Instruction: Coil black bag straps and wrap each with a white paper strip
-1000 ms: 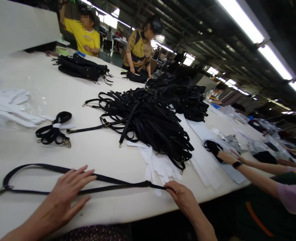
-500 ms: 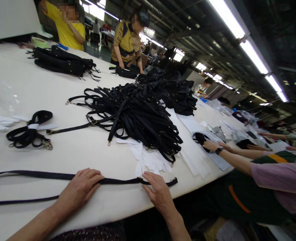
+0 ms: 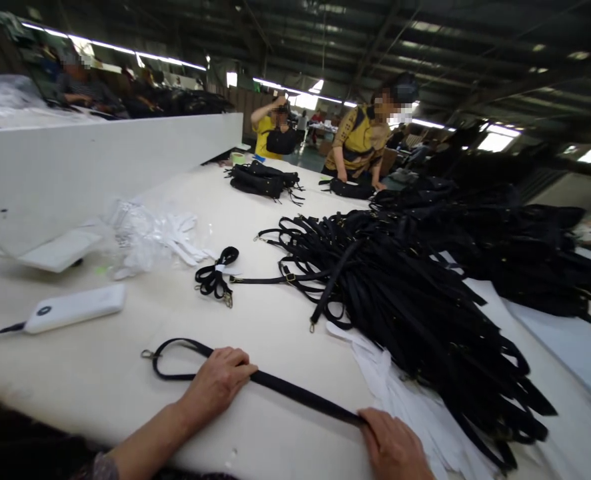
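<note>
A black strap (image 3: 305, 398) lies stretched along the near part of the white table. Its left end bends into a loop with a metal clasp (image 3: 148, 354) on the tabletop. My left hand (image 3: 219, 379) is closed around the strap just right of that loop, fingers curled over it. At the strap's right end, my right hand (image 3: 394, 441) pinches it between thumb and fingers; the tip is hidden under the hand. Beyond my left hand lies a bundled strap (image 3: 215, 273) wrapped with a white band. A big heap of black straps (image 3: 400, 300) spreads beyond my right hand.
White strips (image 3: 390, 373) lie under the heap's near edge. To the left are a white power bank (image 3: 75, 309) with a cable, clear plastic and white strips (image 3: 160, 233), and a white partition (image 3: 110, 157). Black bags (image 3: 263, 180) lie farther back, near two people.
The view has turned left, bringing the partition and power bank into sight. My hands now grip the strap, which lies folded into a loop at its left end.
</note>
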Tool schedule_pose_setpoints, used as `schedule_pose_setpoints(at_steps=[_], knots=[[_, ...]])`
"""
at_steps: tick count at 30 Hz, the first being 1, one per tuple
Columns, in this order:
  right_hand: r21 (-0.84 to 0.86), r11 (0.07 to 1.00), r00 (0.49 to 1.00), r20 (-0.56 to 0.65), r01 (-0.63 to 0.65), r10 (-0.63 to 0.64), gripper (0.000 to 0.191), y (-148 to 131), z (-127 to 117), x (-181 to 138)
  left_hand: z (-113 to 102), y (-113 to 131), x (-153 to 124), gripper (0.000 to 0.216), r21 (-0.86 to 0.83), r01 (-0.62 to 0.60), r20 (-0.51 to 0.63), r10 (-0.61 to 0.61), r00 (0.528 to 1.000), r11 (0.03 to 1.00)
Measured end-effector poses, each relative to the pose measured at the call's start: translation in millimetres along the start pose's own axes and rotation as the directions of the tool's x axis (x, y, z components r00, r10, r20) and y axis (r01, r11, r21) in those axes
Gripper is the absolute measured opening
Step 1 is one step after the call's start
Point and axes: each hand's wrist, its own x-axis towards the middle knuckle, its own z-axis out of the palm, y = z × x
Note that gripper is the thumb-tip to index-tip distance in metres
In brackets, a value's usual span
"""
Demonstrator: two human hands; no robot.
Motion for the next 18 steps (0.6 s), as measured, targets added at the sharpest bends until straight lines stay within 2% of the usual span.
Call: schedule_pose_setpoints(at_steps=[5, 7, 11, 14, 18], knots=[[0.144, 0.981, 0.99, -0.077, 0.129, -0.119, 0.024, -67, 27, 40, -5, -12, -10, 0.028, -0.001, 0.029, -0.011, -0.029, 1.0, 1.0], [0.203, 0.968, 0.987, -0.101, 0.146, -0.127, 0.023, -81, 31, 49, -9, -19, -16, 0.029, -0.008, 0.038, -0.02, -0.038, 0.999, 0.999], [0.278, 0.949, 0.987, -0.1, 0.15, -0.127, 0.019, -83, 26, 49, -21, -52, -39, 0.028, 0.029, 0.092, -0.079, -0.09, 0.993, 0.995], [0.303, 0.944, 0.991, -0.082, 0.128, -0.108, 0.018, -79, 24, 45, -30, -80, -57, 0.032, 0.087, 0.131, -0.081, -0.124, 0.989, 0.988], [0.324, 0.937, 0.989, -0.112, 0.13, -0.098, 0.019, -77, 28, 43, -38, -96, -69, 0.037, 0.124, 0.146, -0.044, -0.141, 0.989, 0.981]])
